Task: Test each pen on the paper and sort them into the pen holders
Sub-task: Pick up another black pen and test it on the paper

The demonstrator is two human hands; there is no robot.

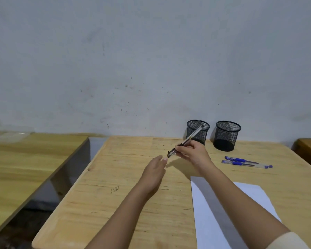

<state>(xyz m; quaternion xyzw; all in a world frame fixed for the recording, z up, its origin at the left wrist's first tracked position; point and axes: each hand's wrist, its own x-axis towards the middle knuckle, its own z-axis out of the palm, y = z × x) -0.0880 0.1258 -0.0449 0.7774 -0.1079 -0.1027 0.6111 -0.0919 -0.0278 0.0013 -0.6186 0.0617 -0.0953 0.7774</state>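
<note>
My right hand (192, 151) holds a clear pen with a black cap (187, 140) above the table, its capped end pointing down-left and its back end up toward the left pen holder. My left hand (155, 172) is open just below and left of the pen's cap, fingertips close to it. Two black mesh pen holders stand at the back of the table: the left holder (197, 131) and the right holder (226, 135). Two blue capped pens (246, 162) lie side by side to the right. A white sheet of paper (214, 221) lies at the front right, partly under my right forearm.
The light wooden table (115, 177) stands against a grey wall. A second wooden table (25, 159) stands to the left across a gap, with a clear plastic item at its far end. Another table's corner (309, 151) shows at the right edge.
</note>
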